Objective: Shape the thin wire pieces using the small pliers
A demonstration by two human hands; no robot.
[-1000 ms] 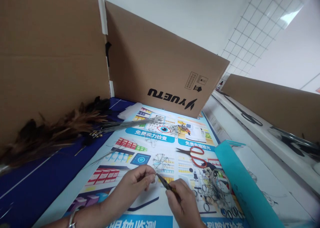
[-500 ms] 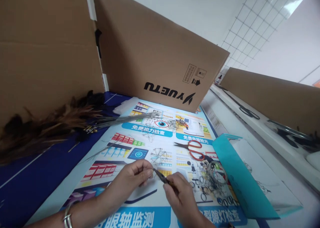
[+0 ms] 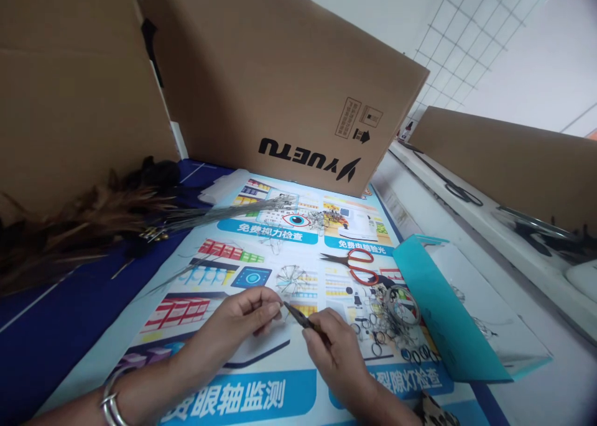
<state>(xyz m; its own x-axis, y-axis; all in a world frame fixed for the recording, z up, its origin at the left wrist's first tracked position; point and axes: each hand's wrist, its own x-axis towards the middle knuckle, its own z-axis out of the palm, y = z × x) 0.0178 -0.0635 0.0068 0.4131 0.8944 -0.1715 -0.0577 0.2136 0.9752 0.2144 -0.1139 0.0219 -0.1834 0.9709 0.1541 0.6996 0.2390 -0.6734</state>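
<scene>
My right hand [image 3: 336, 354] is closed around the handles of needle-nose pliers [image 3: 298, 316], whose dark jaws point up and to the left. The tip of the jaws meets the fingertips of my left hand [image 3: 252, 311]. Thumb and forefinger of that hand are pinched together; whatever lies between them is too small to make out. Just beyond both hands lies a spread bunch of thin wires [image 3: 293, 279]. Scissors with red handles [image 3: 359, 266] rest farther back. Right of my right hand is a tangled heap of wire pieces and small dark rings [image 3: 389, 320].
A turquoise box [image 3: 448, 314] with a clear side stands at the right. Long thin wires [image 3: 224, 213] lie toward the back, beside brown and black feathers [image 3: 93, 217] on the left. Cardboard panels [image 3: 261, 71] wall off the back and left. A printed poster [image 3: 261, 357] covers the table.
The camera has tilted slightly, so the scene sits a little higher and to the left. The pliers still meet the left fingertips, and both hands keep nearly the same pose.
</scene>
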